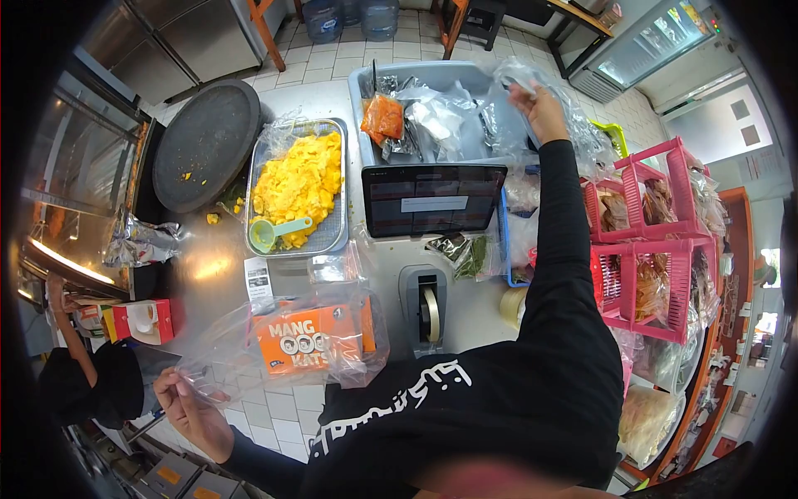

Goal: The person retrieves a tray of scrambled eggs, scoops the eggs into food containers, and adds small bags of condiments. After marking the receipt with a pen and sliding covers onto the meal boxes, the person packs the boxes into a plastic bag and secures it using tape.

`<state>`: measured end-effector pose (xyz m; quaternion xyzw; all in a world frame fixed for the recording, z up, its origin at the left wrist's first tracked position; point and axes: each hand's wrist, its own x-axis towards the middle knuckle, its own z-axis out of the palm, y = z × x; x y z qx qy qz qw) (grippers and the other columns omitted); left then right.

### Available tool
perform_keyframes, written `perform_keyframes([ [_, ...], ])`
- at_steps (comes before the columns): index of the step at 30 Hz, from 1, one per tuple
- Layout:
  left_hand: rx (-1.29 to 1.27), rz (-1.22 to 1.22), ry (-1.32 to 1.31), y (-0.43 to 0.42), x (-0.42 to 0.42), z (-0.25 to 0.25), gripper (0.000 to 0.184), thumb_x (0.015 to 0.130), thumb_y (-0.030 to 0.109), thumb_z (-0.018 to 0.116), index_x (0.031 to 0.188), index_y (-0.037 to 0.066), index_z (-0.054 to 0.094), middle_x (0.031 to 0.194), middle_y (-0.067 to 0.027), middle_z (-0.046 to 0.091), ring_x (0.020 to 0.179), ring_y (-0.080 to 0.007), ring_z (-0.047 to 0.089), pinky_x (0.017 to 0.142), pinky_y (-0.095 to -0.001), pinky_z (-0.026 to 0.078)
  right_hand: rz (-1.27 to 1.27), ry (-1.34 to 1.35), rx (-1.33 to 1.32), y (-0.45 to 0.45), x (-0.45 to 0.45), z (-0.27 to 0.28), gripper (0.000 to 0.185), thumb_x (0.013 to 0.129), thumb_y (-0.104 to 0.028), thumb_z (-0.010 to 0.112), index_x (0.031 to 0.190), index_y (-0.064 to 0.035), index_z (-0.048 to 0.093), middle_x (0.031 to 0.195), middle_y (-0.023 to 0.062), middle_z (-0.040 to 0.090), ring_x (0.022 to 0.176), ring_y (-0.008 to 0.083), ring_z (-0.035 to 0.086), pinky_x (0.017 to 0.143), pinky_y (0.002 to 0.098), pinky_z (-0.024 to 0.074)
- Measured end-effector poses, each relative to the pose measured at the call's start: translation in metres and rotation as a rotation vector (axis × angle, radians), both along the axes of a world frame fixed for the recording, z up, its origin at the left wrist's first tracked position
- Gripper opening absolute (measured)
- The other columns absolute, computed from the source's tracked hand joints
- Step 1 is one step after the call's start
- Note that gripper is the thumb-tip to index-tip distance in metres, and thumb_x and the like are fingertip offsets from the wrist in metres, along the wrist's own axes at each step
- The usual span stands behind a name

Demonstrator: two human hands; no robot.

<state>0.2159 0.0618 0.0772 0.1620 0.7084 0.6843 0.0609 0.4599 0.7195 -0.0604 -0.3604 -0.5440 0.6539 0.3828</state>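
Note:
My left hand (pixel 195 413), low on the left, pinches the edge of a clear plastic bag (pixel 229 337). Inside that bag lies an orange box (pixel 309 343) with white lettering, near the counter's front edge. My right arm stretches forward to the far right, past a dark-screened tablet (pixel 432 201). At the right end of a grey-blue bin (pixel 359 100), my right hand (pixel 540 115) has its fingers bent on loose clear plastic bags (pixel 575 125). Some of its fingertips are blurred by the plastic.
A tray of yellow food (pixel 298 183) with a pale green scoop (pixel 264 235) stands beside a round black griddle (pixel 208 145). A tape dispenser (pixel 422 308) sits before the tablet. Pink baskets (pixel 652 237) of packets are stacked right. Another person's arm (pixel 71 333) shows far left.

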Motion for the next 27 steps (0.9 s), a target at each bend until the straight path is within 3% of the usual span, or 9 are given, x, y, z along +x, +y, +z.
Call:
perform_keyframes([
  [3, -0.021, -0.043, 0.045, -0.007, -0.003, -0.003, 0.01, 0.094, 0.01, 0.047, 0.102, 0.006, 0.048, 0.102, -0.0049, 0.047, 0.089, -0.0072, 0.048, 0.047, -0.0196, 0.047, 0.247, -1.164, 0.565, -0.003, 0.005, -0.024, 0.037, 0.075, -0.034, 0.07, 0.093, -0.0015, 0.068, 0.092, 0.0167, 0.068, 0.09, 0.0297, 0.065, 0.082, 0.0393, 0.0494],
  [9, -0.022, -0.084, 0.009, -0.016, 0.003, 0.004, 0.014, 0.095, 0.013, 0.049, 0.108, 0.008, 0.049, 0.106, -0.0031, 0.052, 0.087, -0.006, 0.052, 0.054, -0.023, 0.049, 0.273, -1.54, 0.827, 0.025, 0.01, -0.083, 0.028, 0.071, -0.027, 0.069, 0.089, -0.0054, 0.069, 0.083, 0.0197, 0.066, 0.081, 0.0351, 0.064, 0.072, 0.0397, 0.0494],
  [16, -0.046, -0.129, -0.034, -0.015, 0.005, 0.001, 0.047, 0.088, 0.016, 0.058, 0.129, 0.004, 0.039, 0.121, -0.0118, 0.05, 0.094, -0.0156, 0.056, 0.064, -0.0287, 0.055, -0.357, -0.614, 1.177, -0.133, -0.054, 0.096, 0.014, 0.079, -0.022, 0.069, 0.079, -0.0087, 0.066, 0.073, 0.008, 0.064, 0.067, 0.0231, 0.061, 0.061, 0.0365, 0.0457],
  [18, 0.046, -0.237, -0.057, 0.002, 0.006, 0.006, 0.064, 0.085, 0.014, 0.059, 0.139, 0.004, 0.026, 0.131, -0.017, 0.046, 0.085, -0.0163, 0.06, 0.063, -0.0298, 0.055, -0.301, -0.267, 0.949, -0.221, -0.081, 0.139, 0.023, 0.08, -0.011, 0.072, 0.098, -0.0023, 0.061, 0.084, 0.0029, 0.067, 0.069, 0.0066, 0.059, 0.059, 0.0188, 0.0422],
  [20, 0.046, -0.321, -0.068, 0.007, 0.001, 0.001, 0.071, 0.084, 0.011, 0.059, 0.142, 0.003, 0.019, 0.135, -0.0199, 0.043, 0.078, -0.017, 0.061, 0.063, -0.0296, 0.055, -0.096, 0.003, 0.84, -0.313, -0.098, 0.155, 0.027, 0.081, 0.004, 0.065, 0.107, 0.002, 0.056, 0.101, 0.0073, 0.065, 0.07, 0.0091, 0.06, 0.059, 0.0162, 0.0442],
  [21, 0.124, -0.354, -0.147, 0.012, 0.004, 0.007, 0.069, 0.082, 0.003, 0.057, 0.141, 0.004, 0.022, 0.13, -0.0216, 0.047, 0.111, -0.021, 0.054, 0.073, -0.0283, 0.055, 0.021, -0.066, 0.876, -0.36, -0.098, 0.151, 0.029, 0.079, 0.007, 0.063, 0.107, 0.0004, 0.058, 0.101, 0.0072, 0.064, 0.072, 0.0104, 0.06, 0.06, 0.0191, 0.046],
  [23, 0.134, -0.311, -0.172, 0.009, 0.003, 0.002, 0.065, 0.083, 0.0, 0.056, 0.14, 0.006, 0.025, 0.13, -0.0214, 0.047, 0.111, -0.0205, 0.054, 0.079, -0.0277, 0.053, 0.311, -0.03, 0.931, -0.442, -0.111, 0.141, 0.032, 0.078, 0.008, 0.06, 0.108, -0.0027, 0.06, 0.098, 0.0089, 0.063, 0.077, 0.0165, 0.061, 0.066, 0.0263, 0.0483],
  [25, 0.188, -0.288, -0.054, -0.015, -0.008, -0.034, 0.066, 0.085, 0.003, 0.056, 0.141, 0.004, 0.021, 0.133, -0.0215, 0.045, 0.089, -0.0192, 0.06, 0.071, -0.0291, 0.055, 0.667, 0.098, 0.674, -0.506, -0.128, 0.122, 0.032, 0.078, 0.005, 0.054, 0.109, -0.0025, 0.055, 0.097, 0.0165, 0.056, 0.093, 0.0331, 0.055, 0.084, 0.0377, 0.0431],
  [27, 0.15, -0.413, -0.128, -0.042, -0.014, -0.04, 0.067, 0.085, 0.003, 0.057, 0.14, 0.004, 0.019, 0.133, -0.0214, 0.045, 0.081, -0.019, 0.063, 0.069, -0.0305, 0.055, 1.155, -0.215, 0.518, -0.536, -0.135, 0.086, 0.021, 0.078, -0.004, 0.058, 0.099, -0.0023, 0.061, 0.094, 0.0175, 0.059, 0.089, 0.0348, 0.057, 0.078, 0.0384, 0.0456],
])
